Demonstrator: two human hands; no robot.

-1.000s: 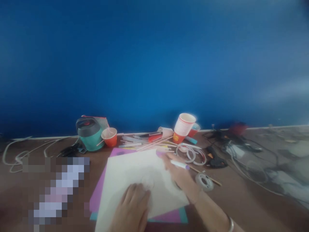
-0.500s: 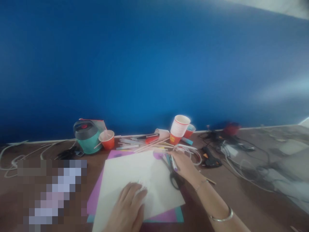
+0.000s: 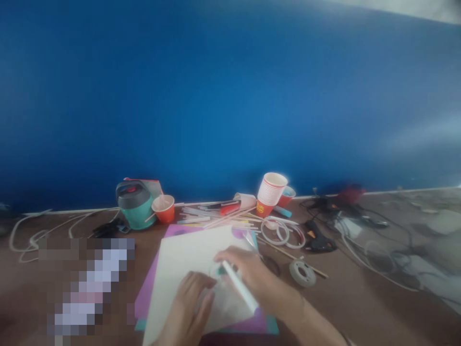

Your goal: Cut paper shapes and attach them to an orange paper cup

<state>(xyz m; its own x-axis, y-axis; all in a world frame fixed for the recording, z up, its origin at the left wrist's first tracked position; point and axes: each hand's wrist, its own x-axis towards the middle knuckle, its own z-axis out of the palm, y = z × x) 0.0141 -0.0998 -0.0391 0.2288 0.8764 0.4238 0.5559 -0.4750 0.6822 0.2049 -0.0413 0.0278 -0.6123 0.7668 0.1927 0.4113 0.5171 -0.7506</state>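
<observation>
Clearly, in the head view, the right hand (image 3: 254, 271) held the marker (image 3: 239, 286), its fingers clamped on the white barrel, which slanted above the paper (image 3: 183, 250) with its purple end toward the person. The left hand (image 3: 189, 300) lay on the paper, fingers bent and close together, thumb apart. Between the hands was a small round thing (image 3: 219, 271) with a teal patch, too blurred to name; whether the left fingertips touched it could not be told. Under the paper lay a purple sheet (image 3: 147, 290) and a teal sheet (image 3: 272, 326). Scissors (image 3: 251, 241) lay partly behind the right hand, and a tape roll (image 3: 297, 274) to its right. Farther back stood stacked cups (image 3: 272, 192).
</observation>
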